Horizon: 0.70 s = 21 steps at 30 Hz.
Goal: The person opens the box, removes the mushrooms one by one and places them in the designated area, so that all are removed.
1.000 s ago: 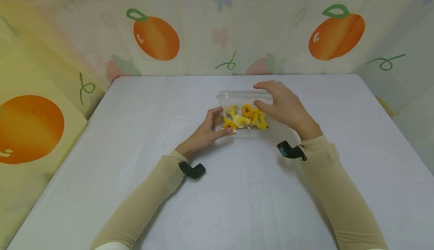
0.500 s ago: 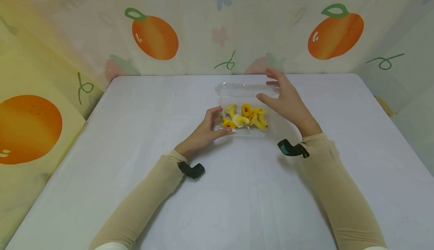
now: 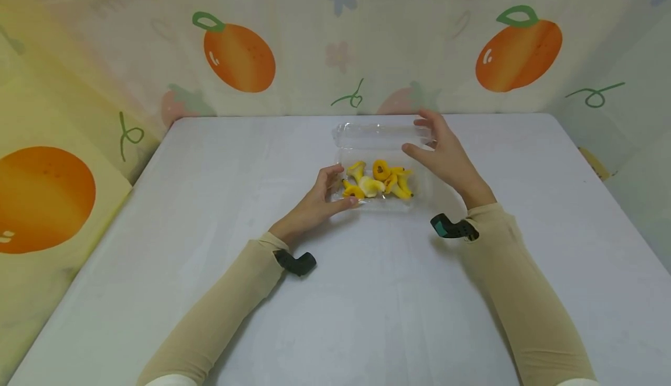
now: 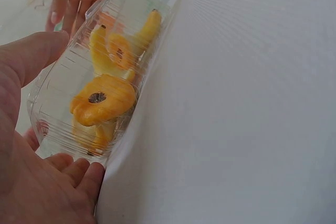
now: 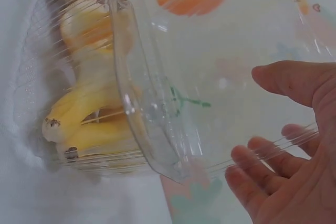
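A clear plastic clamshell box (image 3: 374,204) lies on the white table with its lid (image 3: 380,137) tipped back behind the base. Several yellow horn-shaped pieces (image 3: 372,187) with ruffled, doughnut-like tops fill the base; some have dark tips like banana ends. My left hand (image 3: 317,199) holds the box's left end, thumb along the front and fingers round the side. In the left wrist view that thumb (image 4: 39,56) lies along the box's edge. At the lid's right end is my right hand (image 3: 448,156); its fingers (image 5: 262,171) rest against the lid's outside while the thumb stands apart.
The white tabletop (image 3: 346,304) extends in front of the box and to both sides. Behind its back edge hangs a cloth (image 3: 293,36) printed with oranges. A dark wrist camera (image 3: 296,262) sits on each beige sleeve.
The lid has swung up and back, away from the base. My right hand has moved back with it, then lowered slightly. My left hand has stayed at the box's left end.
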{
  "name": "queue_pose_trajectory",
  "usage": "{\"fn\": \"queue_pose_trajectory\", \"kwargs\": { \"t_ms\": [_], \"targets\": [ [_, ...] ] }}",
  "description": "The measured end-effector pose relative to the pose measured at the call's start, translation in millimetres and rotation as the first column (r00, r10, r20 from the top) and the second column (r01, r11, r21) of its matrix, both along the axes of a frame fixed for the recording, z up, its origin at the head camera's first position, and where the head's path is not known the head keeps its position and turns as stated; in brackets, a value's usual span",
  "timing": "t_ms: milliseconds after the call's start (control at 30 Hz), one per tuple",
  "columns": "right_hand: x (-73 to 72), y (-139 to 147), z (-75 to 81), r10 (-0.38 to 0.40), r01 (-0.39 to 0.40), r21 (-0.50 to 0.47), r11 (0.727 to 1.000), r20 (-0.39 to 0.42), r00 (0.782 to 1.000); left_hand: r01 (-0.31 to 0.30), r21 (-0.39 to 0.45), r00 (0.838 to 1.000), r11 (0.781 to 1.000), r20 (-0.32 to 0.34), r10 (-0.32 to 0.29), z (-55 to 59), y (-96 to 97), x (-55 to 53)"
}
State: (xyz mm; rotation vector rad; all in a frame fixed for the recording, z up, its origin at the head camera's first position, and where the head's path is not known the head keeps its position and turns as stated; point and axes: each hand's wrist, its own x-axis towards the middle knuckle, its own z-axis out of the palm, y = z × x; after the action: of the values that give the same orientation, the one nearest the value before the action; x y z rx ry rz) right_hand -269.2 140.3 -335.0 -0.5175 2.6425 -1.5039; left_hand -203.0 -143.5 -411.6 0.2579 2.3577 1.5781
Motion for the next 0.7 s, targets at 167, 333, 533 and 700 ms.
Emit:
{"fn": "queue_pose_trajectory", "kwargs": {
  "t_ms": [167, 333, 533, 700],
  "targets": [
    [-1.3, 2.0, -1.1, -0.008, 0.009, -0.004, 1.000, 0.018, 1.000, 0.001, 0.006, 1.000, 1.000, -0.008, -0.001, 0.4, -0.2, 1.1],
    [-0.9, 1.8, -0.7, -0.023, 0.024, -0.020, 1.000, 0.066, 0.998, 0.002, 0.011, 1.000, 1.000, -0.010, -0.002, -0.3, -0.6, 1.1],
    [-0.9, 2.0, -0.4, -0.027, 0.035, -0.060, 0.998, 0.120, 0.992, 0.003, 0.006, 1.000, 1.000, -0.005, -0.003, -2.2, -1.1, -0.1],
    [-2.9, 2.9, -2.3, -0.037, 0.043, -0.051, 0.998, 0.112, 0.993, 0.006, 0.012, 1.000, 1.000, -0.005, -0.006, -1.0, -0.8, -0.3]
  ]
}}
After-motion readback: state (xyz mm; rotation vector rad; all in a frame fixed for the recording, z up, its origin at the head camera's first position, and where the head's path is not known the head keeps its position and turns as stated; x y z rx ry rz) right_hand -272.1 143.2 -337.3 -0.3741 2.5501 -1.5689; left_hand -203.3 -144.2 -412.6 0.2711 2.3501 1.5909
